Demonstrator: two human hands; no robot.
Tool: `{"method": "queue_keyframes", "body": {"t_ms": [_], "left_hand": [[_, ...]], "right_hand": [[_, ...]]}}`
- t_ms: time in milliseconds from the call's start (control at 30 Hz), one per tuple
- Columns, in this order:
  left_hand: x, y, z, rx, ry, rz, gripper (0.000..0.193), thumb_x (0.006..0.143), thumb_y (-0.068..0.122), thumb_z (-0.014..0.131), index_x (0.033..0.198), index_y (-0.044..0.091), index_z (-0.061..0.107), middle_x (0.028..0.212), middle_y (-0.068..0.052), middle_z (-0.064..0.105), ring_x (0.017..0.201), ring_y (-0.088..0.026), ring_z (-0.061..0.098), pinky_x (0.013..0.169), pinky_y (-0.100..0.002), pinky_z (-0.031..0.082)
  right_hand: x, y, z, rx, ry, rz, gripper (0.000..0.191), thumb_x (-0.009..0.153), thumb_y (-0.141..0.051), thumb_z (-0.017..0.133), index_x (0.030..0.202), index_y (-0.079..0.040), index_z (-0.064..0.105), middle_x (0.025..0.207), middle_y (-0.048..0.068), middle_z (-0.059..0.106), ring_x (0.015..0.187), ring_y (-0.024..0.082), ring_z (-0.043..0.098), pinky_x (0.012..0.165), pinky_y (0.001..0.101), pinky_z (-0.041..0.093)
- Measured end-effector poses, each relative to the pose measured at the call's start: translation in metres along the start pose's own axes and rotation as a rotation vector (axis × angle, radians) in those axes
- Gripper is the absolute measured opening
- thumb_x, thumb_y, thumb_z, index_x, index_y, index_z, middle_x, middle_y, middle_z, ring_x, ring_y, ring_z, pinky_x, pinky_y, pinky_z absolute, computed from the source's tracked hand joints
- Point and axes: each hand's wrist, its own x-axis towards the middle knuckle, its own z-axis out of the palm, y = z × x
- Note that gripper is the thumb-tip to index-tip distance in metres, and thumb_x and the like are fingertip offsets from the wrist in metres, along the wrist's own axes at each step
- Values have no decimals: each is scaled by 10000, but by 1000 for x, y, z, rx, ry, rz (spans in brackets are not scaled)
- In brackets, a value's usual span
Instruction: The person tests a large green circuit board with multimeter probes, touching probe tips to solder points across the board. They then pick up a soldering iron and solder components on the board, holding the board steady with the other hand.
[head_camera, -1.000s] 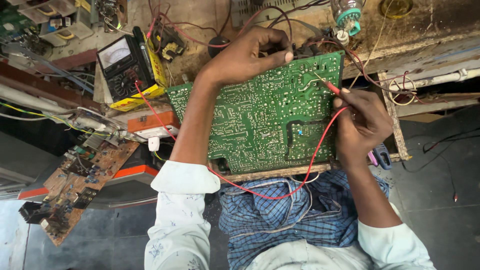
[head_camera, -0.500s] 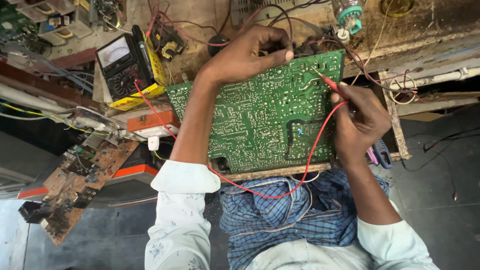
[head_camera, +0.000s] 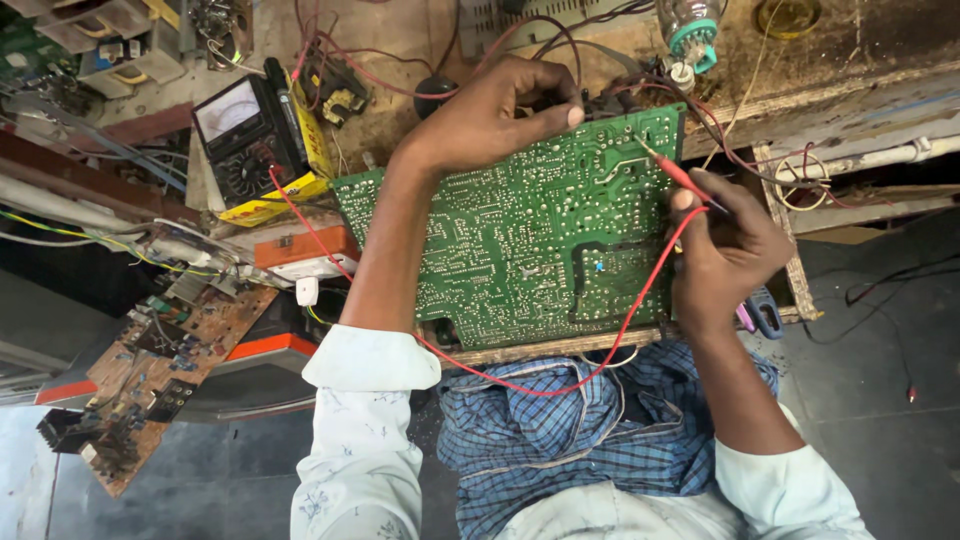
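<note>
A large green circuit board (head_camera: 520, 240) leans solder side up between the workbench edge and my lap. My left hand (head_camera: 490, 115) grips its far top edge, fingers curled over among dark wires, and may also pinch a black probe there; I cannot tell. My right hand (head_camera: 725, 250) holds a red test probe (head_camera: 672, 172) like a pen, its metal tip touching the board near the upper right corner. The probe's red lead (head_camera: 560, 385) loops down across my checked cloth and runs left toward an analogue multimeter (head_camera: 248, 140) in a yellow case.
A brown circuit board (head_camera: 150, 390) with components lies lower left beside an orange-edged case (head_camera: 270, 345). Tangled wires, a transformer (head_camera: 340, 90) and a plastic bottle (head_camera: 690, 30) crowd the dirty wooden bench. A blue-handled tool (head_camera: 765, 312) sits by my right wrist. Dark floor lies to the right.
My right hand has shifted the red probe tip slightly along the board's upper right corner. My left hand stays on the top edge.
</note>
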Motion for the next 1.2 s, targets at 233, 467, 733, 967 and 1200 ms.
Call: {"method": "queue_keyframes", "body": {"t_ms": [233,467,733,967,1200], "left_hand": [[-6,1,-1,100,62,52,346,1012,320,735,1098,-12,691,982,-22,696,924,-102,628,824,-286,526],[-8,4,-5,34,11,7,337,1023,332,720,1086,3,686,982,-7,683,940,-86,606,845,-276,500],[-7,8,-3,11,11,-42,319,1015,312,725,1047,-1,680,899,-18,640,851,-94,568,772,-297,492],[-7,14,-4,72,14,25,298,1025,298,710,1046,1,697,865,-14,674,841,-101,615,816,-298,515],[-4,15,-3,101,-4,33,312,1034,324,682,1033,12,690,865,-29,709,817,-115,622,841,-303,491]], "right_hand": [[22,-16,-36,-161,245,-178,195,1053,-43,795,1144,55,654,948,106,704,800,147,661,701,249,539],[103,-16,-101,-549,3,-522,140,1116,31,686,1191,79,577,1095,149,679,909,197,681,816,283,562],[159,7,-63,-748,-321,-597,95,1029,71,605,1086,93,677,956,220,701,862,326,714,709,359,541],[169,26,-51,-888,-363,-549,139,1106,-51,645,1018,45,693,849,253,651,780,438,608,685,497,432],[168,39,-55,-830,-294,-630,113,1029,44,568,1042,68,677,866,245,608,765,422,583,651,496,411]]}}
